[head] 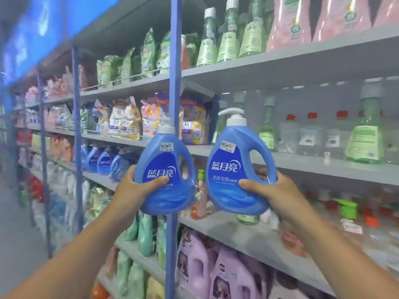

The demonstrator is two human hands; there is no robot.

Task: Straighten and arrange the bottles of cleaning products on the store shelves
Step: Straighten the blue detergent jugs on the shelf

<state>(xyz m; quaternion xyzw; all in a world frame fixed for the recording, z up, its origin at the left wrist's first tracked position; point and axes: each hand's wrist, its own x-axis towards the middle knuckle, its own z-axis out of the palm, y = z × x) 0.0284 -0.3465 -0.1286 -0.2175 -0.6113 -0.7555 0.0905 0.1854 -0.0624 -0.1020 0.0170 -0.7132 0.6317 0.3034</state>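
I hold two blue pump-top detergent bottles up in front of the shelves, both upright with labels facing me. My left hand (pixel 138 186) grips the left blue bottle (pixel 166 169) low on its left side, thumb across the label. My right hand (pixel 269 188) grips the right blue bottle (pixel 235 165) at its lower right, below the handle. Each carries a small price sticker near the neck. A row of matching blue bottles (pixel 103 160) stands on the grey shelf to the left, behind a blue upright post (pixel 175 72).
Grey shelves run from left to right. Green and clear bottles (pixel 364 139) stand on the shelf behind the right bottle. Refill pouches (pixel 127 121) fill the shelf above the blue row. Purple jugs (pixel 218 272) sit below. An orange bottle (pixel 199 199) stands between my hands.
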